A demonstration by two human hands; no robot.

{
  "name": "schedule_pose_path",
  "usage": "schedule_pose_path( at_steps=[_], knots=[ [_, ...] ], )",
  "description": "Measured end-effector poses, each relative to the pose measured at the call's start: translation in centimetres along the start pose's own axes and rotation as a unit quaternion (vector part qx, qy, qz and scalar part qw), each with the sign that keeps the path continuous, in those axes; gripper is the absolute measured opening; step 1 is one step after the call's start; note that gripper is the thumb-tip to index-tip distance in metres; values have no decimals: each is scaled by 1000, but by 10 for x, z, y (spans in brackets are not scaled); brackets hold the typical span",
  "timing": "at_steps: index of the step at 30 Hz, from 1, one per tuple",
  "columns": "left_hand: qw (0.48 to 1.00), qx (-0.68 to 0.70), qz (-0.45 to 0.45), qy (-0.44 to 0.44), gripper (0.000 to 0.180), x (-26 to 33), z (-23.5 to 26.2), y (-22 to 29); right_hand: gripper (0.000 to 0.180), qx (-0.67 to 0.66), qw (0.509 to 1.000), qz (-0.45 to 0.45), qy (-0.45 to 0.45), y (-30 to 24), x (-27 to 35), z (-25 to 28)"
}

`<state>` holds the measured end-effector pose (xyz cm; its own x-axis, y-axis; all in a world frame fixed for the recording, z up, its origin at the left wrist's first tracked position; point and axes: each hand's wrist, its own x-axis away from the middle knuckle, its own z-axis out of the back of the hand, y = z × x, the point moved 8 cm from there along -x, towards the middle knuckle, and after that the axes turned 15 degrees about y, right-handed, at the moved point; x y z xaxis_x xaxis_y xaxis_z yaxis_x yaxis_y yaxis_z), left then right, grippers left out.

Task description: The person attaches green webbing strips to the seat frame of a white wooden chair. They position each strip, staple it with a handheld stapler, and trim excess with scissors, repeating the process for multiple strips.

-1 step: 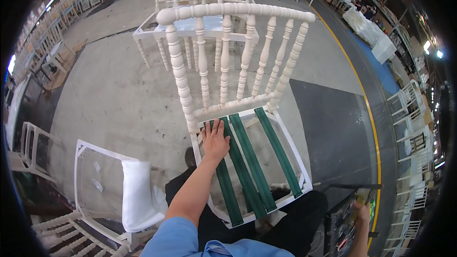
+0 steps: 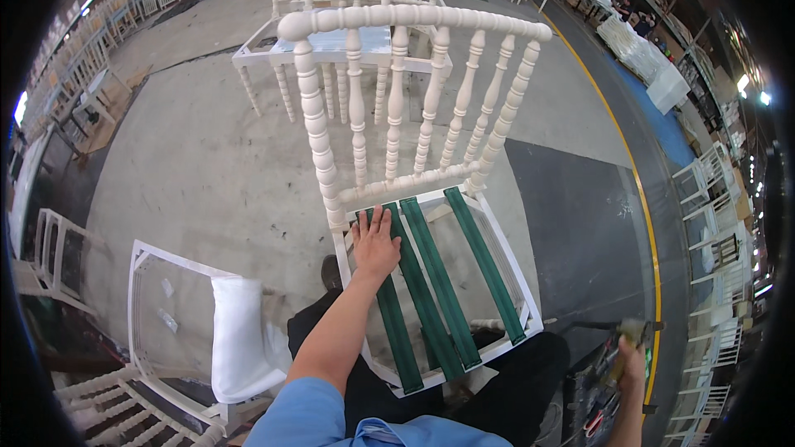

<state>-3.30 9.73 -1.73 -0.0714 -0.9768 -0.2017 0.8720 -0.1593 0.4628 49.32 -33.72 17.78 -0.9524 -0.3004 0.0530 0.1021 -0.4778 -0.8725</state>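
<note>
A cream-white chair (image 2: 414,21) with turned spindles in its back stands before me, its seat frame (image 2: 530,306) lying between my knees. Several dark green webbing straps (image 2: 484,263) run across the open seat from back to front. My left hand (image 2: 377,244) rests flat with its fingers spread on the leftmost strap, close to the rear left corner. Down at the right, beside the seat, my right hand (image 2: 632,366) is closed round a yellowish-brown tool (image 2: 631,333); it is blurred and its kind is unclear.
At my left lies another white chair frame (image 2: 166,255) with a folded white cloth-like piece (image 2: 240,339) on it. Behind the chair is another white chair (image 2: 331,54). A dark holder with tools (image 2: 592,422) sits below my right hand. Rows of chairs (image 2: 712,281) line the right side.
My right hand and the tool in it have shifted slightly, with motion blur. The view has moved a little. My left hand stays on the strap.
</note>
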Motion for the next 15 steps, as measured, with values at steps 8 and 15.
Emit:
schedule_pose_path(
  at_steps=[8,15],
  knots=[
    [999,4,16,-36,78,-5,-5,-7,36,-35,911,-21,-409,-161,121,-301],
    [999,12,15,-37,78,-5,-4,-11,35,-38,886,-32,-461,-143,221,-508]
  ],
)
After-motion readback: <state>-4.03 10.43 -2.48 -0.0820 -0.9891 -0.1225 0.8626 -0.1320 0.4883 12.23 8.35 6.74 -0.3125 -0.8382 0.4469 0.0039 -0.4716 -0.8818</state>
